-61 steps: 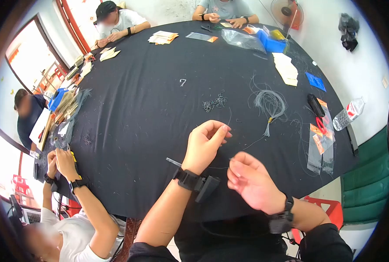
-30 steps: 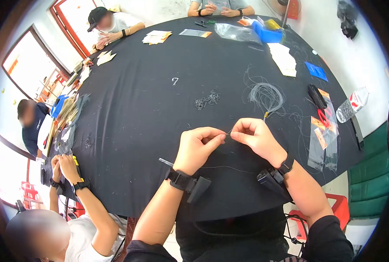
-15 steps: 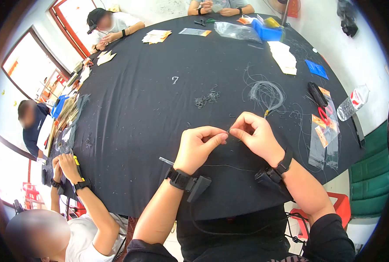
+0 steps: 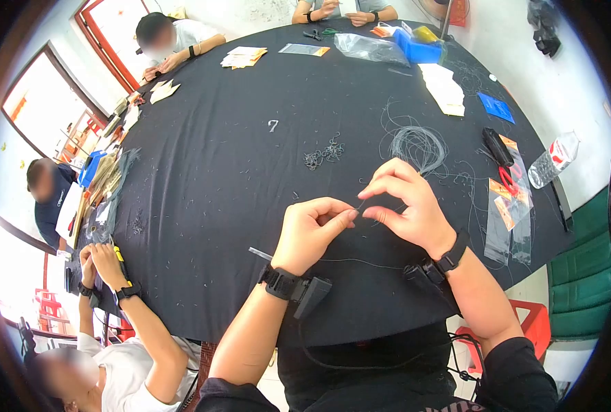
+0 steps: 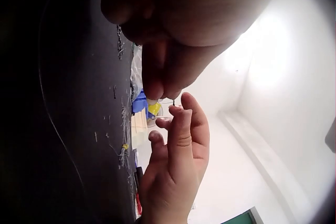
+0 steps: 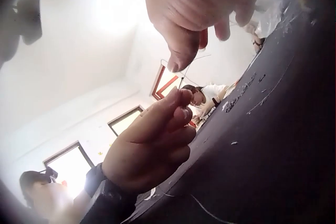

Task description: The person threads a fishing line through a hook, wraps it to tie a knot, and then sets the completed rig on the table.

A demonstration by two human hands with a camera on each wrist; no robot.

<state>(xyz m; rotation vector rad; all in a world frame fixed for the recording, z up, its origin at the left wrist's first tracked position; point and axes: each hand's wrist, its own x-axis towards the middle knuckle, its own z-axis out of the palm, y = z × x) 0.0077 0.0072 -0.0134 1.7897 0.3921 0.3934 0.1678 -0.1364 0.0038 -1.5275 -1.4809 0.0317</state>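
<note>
In the head view my left hand [image 4: 309, 237] pinches a tiny dark piece between thumb and forefinger. The right wrist view shows this piece [image 6: 181, 82] upright above the left fingertips, thin line beside it; its exact shape is too small to tell. Close on its right, my right hand [image 4: 419, 216] has thumb and fingers parted, curved around a gap. Whether line touches the right fingers, I cannot tell. A long thin line [image 4: 360, 261] runs below both hands. Beyond them lie a pile of small dark hooks [image 4: 325, 152] and a coiled bundle of line [image 4: 419, 147].
On the black cloth [image 4: 202, 172] are a bottle [image 4: 554, 161], red-handled scissors [image 4: 507, 180], plastic packets [image 4: 499, 233], paper cards [image 4: 443, 89], a blue box [image 4: 417, 49] and a clear bag [image 4: 371, 49]. Other people sit around the table, one close at left.
Both hands came together from apart. Since half a second ago the right thumb and forefinger have parted and its fingers have risen; the left hand keeps its pinch.
</note>
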